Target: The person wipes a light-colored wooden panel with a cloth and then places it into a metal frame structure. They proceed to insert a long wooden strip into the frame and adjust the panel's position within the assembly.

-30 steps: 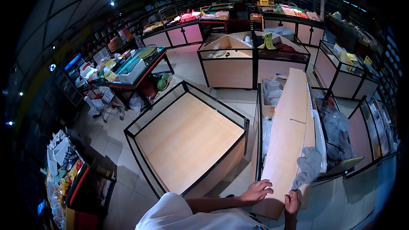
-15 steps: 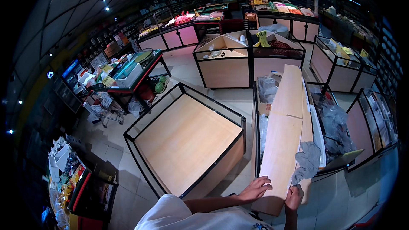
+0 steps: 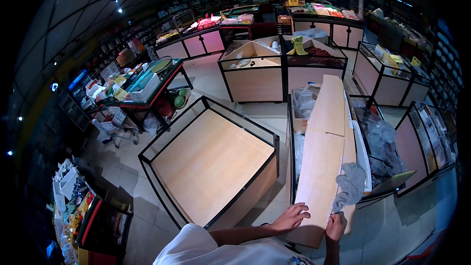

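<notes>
A long pale wooden board (image 3: pixel 319 157) lies lengthwise in front of me, with a short slot cut partway along it. My left hand (image 3: pixel 293 217) rests on its near end, fingers spread and slightly curled over the surface. At the board's right edge my right hand (image 3: pixel 336 225) is closed, fingers pinched together; what they grip is hidden. Just beyond those fingers, a crumpled grey cloth (image 3: pixel 350 185) lies over the edge. A second pale panel (image 3: pixel 349 154) shows beneath the board on the right.
The board spans a bin holding plastic bags (image 3: pixel 304 103). To the left stands a black-framed display stand (image 3: pixel 216 162) with a bare wooden top. More clear plastic bags (image 3: pixel 385 140) fill the bin at right. Beyond are divided display bins (image 3: pixel 252 86) and a shopping cart (image 3: pixel 117 130).
The view has shifted slightly, so the surroundings sit a little further left. Both hands keep nearly the same places on the board, and the cloth stays beside the right hand.
</notes>
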A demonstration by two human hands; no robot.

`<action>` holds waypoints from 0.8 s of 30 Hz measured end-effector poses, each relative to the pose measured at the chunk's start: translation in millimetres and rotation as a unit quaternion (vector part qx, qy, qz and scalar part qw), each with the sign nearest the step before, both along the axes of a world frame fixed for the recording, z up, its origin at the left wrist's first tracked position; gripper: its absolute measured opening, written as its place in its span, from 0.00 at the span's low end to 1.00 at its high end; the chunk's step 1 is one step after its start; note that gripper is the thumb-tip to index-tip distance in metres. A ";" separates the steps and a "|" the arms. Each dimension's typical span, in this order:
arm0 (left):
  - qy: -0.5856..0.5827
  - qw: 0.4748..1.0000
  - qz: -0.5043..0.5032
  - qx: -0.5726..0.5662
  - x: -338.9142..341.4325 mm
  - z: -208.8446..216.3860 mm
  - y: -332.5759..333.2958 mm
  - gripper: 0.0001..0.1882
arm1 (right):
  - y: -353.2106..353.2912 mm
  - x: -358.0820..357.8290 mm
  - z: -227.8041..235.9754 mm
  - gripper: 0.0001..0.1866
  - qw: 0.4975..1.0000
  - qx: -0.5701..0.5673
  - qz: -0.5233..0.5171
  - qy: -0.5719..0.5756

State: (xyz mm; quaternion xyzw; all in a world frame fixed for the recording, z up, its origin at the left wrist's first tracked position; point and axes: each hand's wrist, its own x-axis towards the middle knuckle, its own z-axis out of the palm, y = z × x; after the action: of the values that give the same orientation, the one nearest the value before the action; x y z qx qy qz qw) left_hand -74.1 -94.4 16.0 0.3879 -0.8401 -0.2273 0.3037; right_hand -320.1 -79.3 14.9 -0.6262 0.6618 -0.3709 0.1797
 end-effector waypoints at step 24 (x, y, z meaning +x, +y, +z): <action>0.003 1.000 -0.005 0.002 -3.8 10.6 -1.5 0.16 | 1.2 -8.4 -24.1 0.04 0.994 0.036 -0.069 -0.072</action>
State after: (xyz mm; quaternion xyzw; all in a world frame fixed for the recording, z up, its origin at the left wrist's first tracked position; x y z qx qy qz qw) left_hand -77.9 -95.9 26.6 0.3832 -0.8407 -0.2318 0.3044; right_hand -328.5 -78.0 -9.2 -0.5441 0.7017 -0.4023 0.2231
